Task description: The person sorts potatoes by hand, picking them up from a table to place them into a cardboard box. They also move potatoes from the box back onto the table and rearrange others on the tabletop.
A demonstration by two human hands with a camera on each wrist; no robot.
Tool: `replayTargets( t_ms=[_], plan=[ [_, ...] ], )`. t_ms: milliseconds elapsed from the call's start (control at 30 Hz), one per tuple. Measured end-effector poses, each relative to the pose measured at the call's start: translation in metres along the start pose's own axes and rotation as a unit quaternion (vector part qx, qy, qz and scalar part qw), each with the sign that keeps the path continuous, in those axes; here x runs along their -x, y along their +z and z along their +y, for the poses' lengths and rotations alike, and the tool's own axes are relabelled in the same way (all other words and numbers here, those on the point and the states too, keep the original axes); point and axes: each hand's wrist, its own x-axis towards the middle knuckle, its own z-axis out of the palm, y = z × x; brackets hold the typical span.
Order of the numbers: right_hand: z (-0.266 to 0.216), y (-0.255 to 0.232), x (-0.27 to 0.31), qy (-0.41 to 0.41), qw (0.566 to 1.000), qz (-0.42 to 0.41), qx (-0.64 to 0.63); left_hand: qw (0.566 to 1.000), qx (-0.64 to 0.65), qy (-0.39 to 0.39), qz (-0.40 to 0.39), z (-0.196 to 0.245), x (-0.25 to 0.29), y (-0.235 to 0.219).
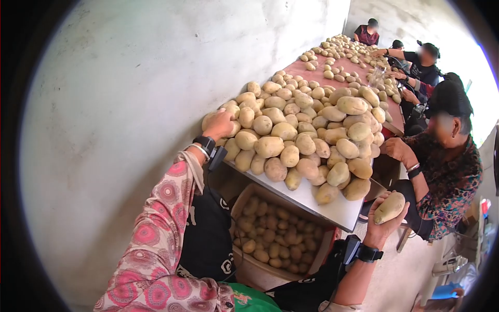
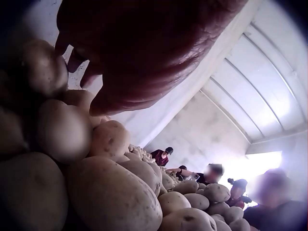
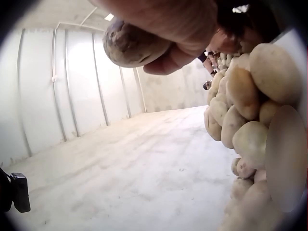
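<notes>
A heap of potatoes (image 1: 283, 131) covers the near end of the table. At the heap's left edge, by the wall, my left hand (image 1: 219, 126) reaches over the potatoes. The left wrist view shows that hand (image 2: 139, 53) with fingers apart and pointing down beside a potato (image 2: 45, 67); whether the fingertips touch one is unclear. My right hand (image 1: 377, 229) holds a single potato (image 1: 390, 208) off the table's near right corner, palm up. In the right wrist view, fingers of the right hand (image 3: 178, 29) curl round this potato (image 3: 132, 45).
Below the table stands a crate (image 1: 327, 244) with many potatoes inside. A wall (image 1: 130, 67) runs along the left. One person (image 1: 449, 161) sits close on the right, a hand near the heap; several others are farther along the table (image 1: 345, 65), where more potatoes lie.
</notes>
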Motion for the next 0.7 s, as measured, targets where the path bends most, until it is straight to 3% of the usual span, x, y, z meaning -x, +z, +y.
replayTargets(
  t_ms=[33,100,133,200,267,333,467,533,600,700],
  plan=[
    [-0.001,-0.002,0.000,-0.006,1.000,0.003,0.000,1.000,0.003,0.006,0.001,-0.004,0.000,0.001],
    [-0.004,0.002,0.001,-0.007,1.000,0.014,-0.016,0.969,0.049,0.085,0.225,0.000,0.004,0.008],
    [-0.005,0.004,0.003,-0.013,1.000,0.025,-0.014,0.969,0.062,0.095,0.222,0.006,0.006,0.018],
    [-0.007,0.003,0.003,-0.015,0.999,0.017,-0.032,0.904,0.380,0.070,0.182,0.034,0.032,0.001],
    [-0.009,-0.001,0.005,-0.008,0.999,-0.005,-0.051,0.848,0.493,0.139,0.140,0.060,0.059,0.002],
    [-0.011,0.003,0.010,0.003,0.999,-0.013,-0.036,0.785,0.599,0.154,0.024,0.078,0.086,0.012],
    [0.002,0.003,0.016,-0.004,1.000,-0.007,0.002,0.822,0.554,0.130,0.026,0.103,0.130,0.029],
    [0.012,0.005,0.016,0.037,0.998,-0.042,-0.008,0.837,0.535,0.117,0.007,0.104,0.138,0.034],
    [0.024,0.010,0.019,0.044,0.998,-0.014,0.041,0.861,0.479,0.161,0.058,0.108,0.135,0.029],
    [0.038,0.007,0.016,0.066,0.997,-0.024,0.042,0.898,0.396,0.164,0.099,0.098,0.131,0.031]
  ],
)
